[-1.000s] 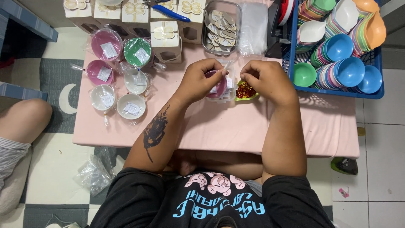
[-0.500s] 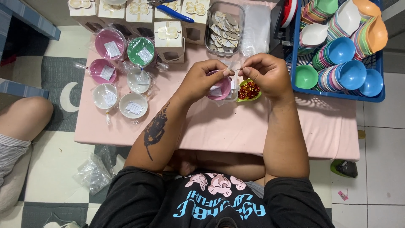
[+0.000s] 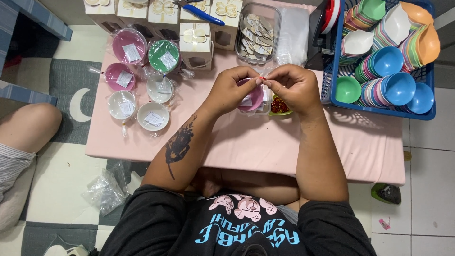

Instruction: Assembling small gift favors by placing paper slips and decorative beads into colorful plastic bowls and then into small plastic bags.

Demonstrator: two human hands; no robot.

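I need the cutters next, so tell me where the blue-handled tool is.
In the head view, the blue-handled tool lies at the far edge of the pink table, on top of the white gift boxes, just left of the clear tub of tags.

A low desk (image 3: 246, 147) with a pink cover stands on a checked floor (image 3: 426, 189). On its left part lie wrapped bowls: two pink ones (image 3: 129, 46), a green one (image 3: 163, 56) and three white ones (image 3: 152, 115), close together. Along the far edge stands a row of small white boxes (image 3: 195, 45), with blue-handled scissors (image 3: 201, 13) on top of them. Beside the boxes sit a clear tray of small cards (image 3: 257, 33) and a stack of clear bags (image 3: 293, 35). A blue basket (image 3: 379, 102) packed with coloured bowls fills the right corner. Near the middle a small green dish (image 3: 279, 106) holds red bits. On the floor by the near left corner lies a crumpled clear bag (image 3: 105, 192).
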